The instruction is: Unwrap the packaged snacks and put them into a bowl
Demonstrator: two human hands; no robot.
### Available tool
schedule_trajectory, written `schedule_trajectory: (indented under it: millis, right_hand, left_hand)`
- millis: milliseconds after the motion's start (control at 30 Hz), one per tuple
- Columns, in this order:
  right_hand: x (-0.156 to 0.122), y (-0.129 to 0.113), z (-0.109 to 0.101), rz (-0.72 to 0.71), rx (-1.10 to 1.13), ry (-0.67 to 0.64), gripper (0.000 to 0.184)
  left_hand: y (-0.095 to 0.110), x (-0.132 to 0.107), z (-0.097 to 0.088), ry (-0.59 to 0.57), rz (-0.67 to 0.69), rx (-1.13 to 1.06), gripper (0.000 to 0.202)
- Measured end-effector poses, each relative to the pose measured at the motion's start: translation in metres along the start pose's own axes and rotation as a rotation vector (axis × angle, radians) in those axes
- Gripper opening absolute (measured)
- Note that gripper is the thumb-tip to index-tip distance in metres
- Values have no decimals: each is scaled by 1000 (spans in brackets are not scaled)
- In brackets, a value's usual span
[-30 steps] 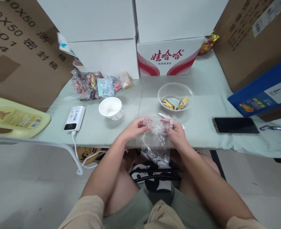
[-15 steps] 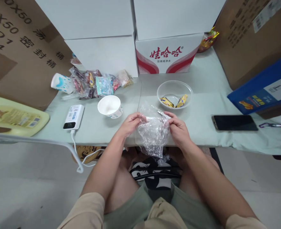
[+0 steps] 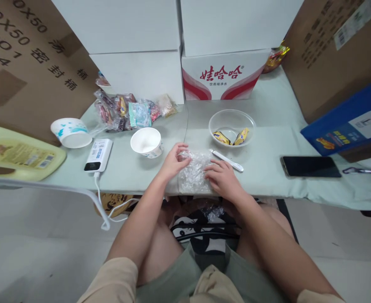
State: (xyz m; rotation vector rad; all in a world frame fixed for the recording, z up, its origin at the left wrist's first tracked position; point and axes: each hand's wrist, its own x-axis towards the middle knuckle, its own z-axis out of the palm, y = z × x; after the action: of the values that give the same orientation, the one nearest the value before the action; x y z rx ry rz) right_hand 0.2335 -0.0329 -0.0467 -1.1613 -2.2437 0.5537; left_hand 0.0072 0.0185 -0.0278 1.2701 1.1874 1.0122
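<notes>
The clear plastic bag (image 3: 193,170) lies crumpled on the near edge of the pale green table (image 3: 267,181), between both hands; a little of it seems to hang over the edge toward the lap. The left hand (image 3: 174,162) curls its fingertips onto the bag's upper left corner; whether it pinches the film or only pins it cannot be told. The right hand (image 3: 221,179) rests released, palm down, on the bag's right side. Flattening looks like the work in hand; it would likely go best with the left fingertips fixing the corner while the right palm smooths outward, pressing air out. A white plastic spoon (image 3: 228,160) lies just beside the right hand; beyond it a clear bowl (image 3: 211,120) holds two wrapped candies (image 3: 221,137); a paper cup (image 3: 146,142) stands near the left hand.
</notes>
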Motion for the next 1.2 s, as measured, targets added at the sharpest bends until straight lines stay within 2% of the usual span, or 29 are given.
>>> schedule_trajectory:
  millis: [67,100,167,233,267,300,400,500,567,633,700,833,967,1067,1133,1200]
  right_hand:
    - [-2,-1,-1,18,64,-24,20]
    - [-2,-1,-2,39,128,18,18]
    - [0,-3,-4,140,312,199,20]
    - [4,-5,-4,301,545,361,46]
    - [7,-7,-3,378,662,372,57]
    - [10,-8,-2,438,766,331,61]
    - [19,-12,1,544,959,147,40]
    - [24,-16,1,655,1065,193,41]
    - [24,-17,-2,697,1096,226,41]
    - [21,-15,-7,669,1048,195,38]
    - [16,-11,-12,624,972,144,35]
    - [10,-1,-17,607,1039,131,41]
    - [10,5,-18,552,1137,190,25]
    - [13,5,-17,567,1079,176,29]
    - [14,3,-13,611,1003,193,43]
    - [14,-1,-10,652,954,242,76]
  left_hand:
    - [0,1,1,9,-27,-108,66]
    - [2,1,1,2,-31,-166,71]
    - [6,-1,0,-29,-51,-291,75]
    - [11,-4,-2,-90,-91,-416,77]
    - [14,-6,-3,-125,-110,-466,77]
    - [16,-8,-4,-155,-126,-505,77]
    - [20,-10,-4,-182,-167,-588,72]
    - [19,-10,0,-220,-279,-519,58]
    - [16,-10,3,-230,-326,-335,44]
    - [14,-10,4,-197,-310,-152,33]
    - [13,-11,3,-175,-279,-64,31]
    - [15,-12,-9,-223,-286,-147,39]
    - [16,-11,-19,-308,-258,-296,29]
    - [16,-8,-17,-305,-165,-144,24]
    - [16,-6,-13,-275,-118,-34,23]
    - [15,-5,-9,-240,-95,-41,42]
